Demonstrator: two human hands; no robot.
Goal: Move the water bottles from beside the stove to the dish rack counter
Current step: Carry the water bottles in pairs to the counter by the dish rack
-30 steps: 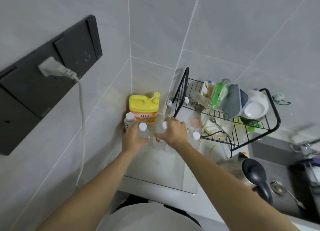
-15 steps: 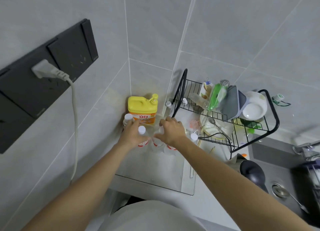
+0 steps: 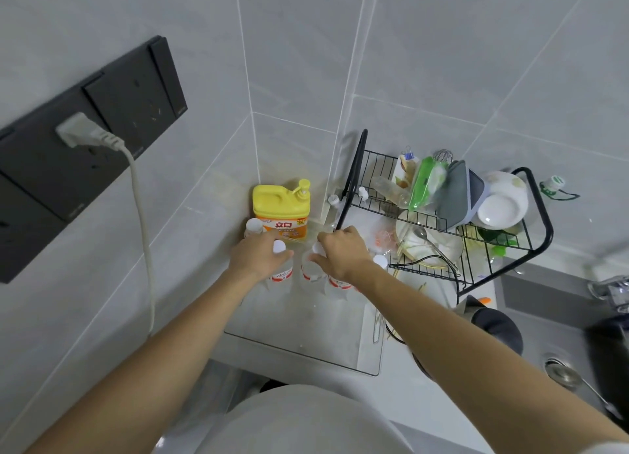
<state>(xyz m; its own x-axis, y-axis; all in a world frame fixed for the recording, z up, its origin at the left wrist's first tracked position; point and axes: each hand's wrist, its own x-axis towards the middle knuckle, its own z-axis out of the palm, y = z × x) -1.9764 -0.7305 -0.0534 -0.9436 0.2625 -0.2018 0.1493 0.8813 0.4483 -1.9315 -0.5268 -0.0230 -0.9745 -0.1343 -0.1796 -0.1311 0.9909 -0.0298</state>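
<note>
**Both hands on clear bottles in the counter corner**

The pale grey tiled wall (image 3: 425, 45) fills most of the view, with a black socket panel (image 3: 85, 147) on the left side holding a white plug (image 3: 85, 135) whose cord hangs down. Below, the light grey counter (image 3: 306, 324) runs into the corner; its near edge is partly cut off by the person's white top at the bottom of the view.

The black wire dish rack (image 3: 452, 249) stands on the counter's right part, crowded with white bowls, a grey board and a green packet; much of its lower shelf is too cluttered to make out. A yellow plastic detergent jug with pump (image 3: 281, 212) sits in the corner against the wall.

Just in front of the jug stand the clear plastic water bottles with white caps and red labels (image 3: 311, 270), close together beside the rack. Their transparent bodies are hard to tell apart from the counter, and the hands cover several.

The left hand (image 3: 257, 254) curls around the upper part of one bottle, its white cap showing by the thumb. The right hand (image 3: 342, 252) clasps the neck of another, fingers wrapped just below its cap. A further capped bottle peeks out behind the left hand.
</note>
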